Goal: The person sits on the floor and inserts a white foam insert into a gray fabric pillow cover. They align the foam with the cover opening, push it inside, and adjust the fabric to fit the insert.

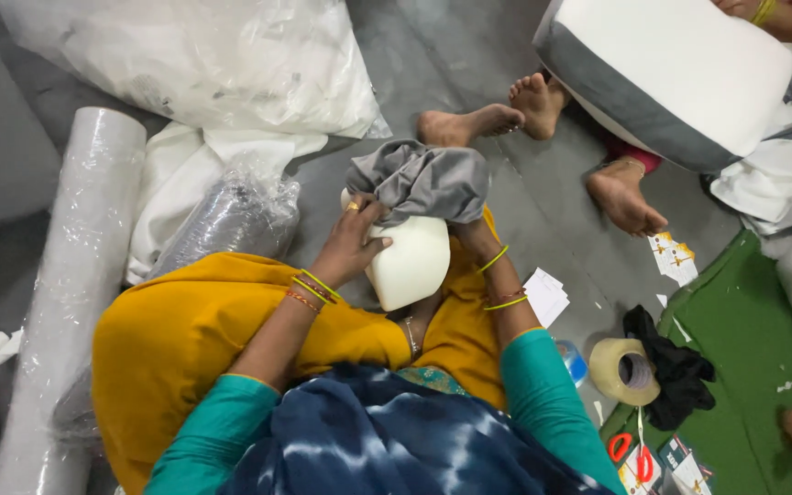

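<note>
Person seated on floor, fitting a grey cover over a white foam cushion
Left hand grips cover and cushion; right hand is hidden under the fabric, grip unclear

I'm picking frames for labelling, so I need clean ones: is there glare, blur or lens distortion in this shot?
Head view: even, soft indoor light with faint shadows; mild glare on the plastic-wrapped roll and clear bags; left hand and white foam block are fairly sharp, slightly soft; wide-angle bending shows toward the edges, as at the green mat.

right hand buried under grey cover, scissors cut off at bottom edge
</note>
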